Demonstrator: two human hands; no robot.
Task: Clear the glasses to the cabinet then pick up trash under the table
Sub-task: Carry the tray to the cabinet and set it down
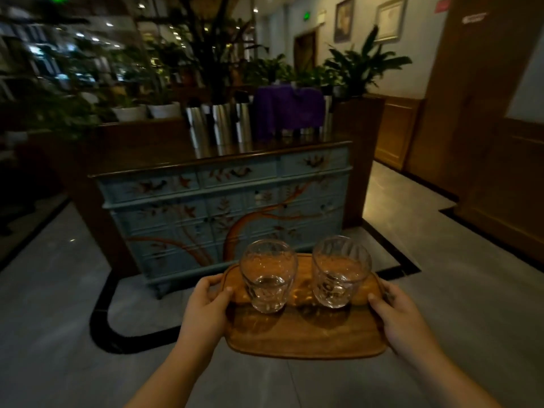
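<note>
Both glasses, one at eleven o'clock and one at one o'clock, stand loose on the tray. Left hand and right hand clamp its ends. Any tilt nearing the cabinet at twelve o'clock could slide them off.

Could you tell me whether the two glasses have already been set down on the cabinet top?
No, both glasses stand on the wooden tray, held by the left hand and right hand, short of the cabinet.
</note>
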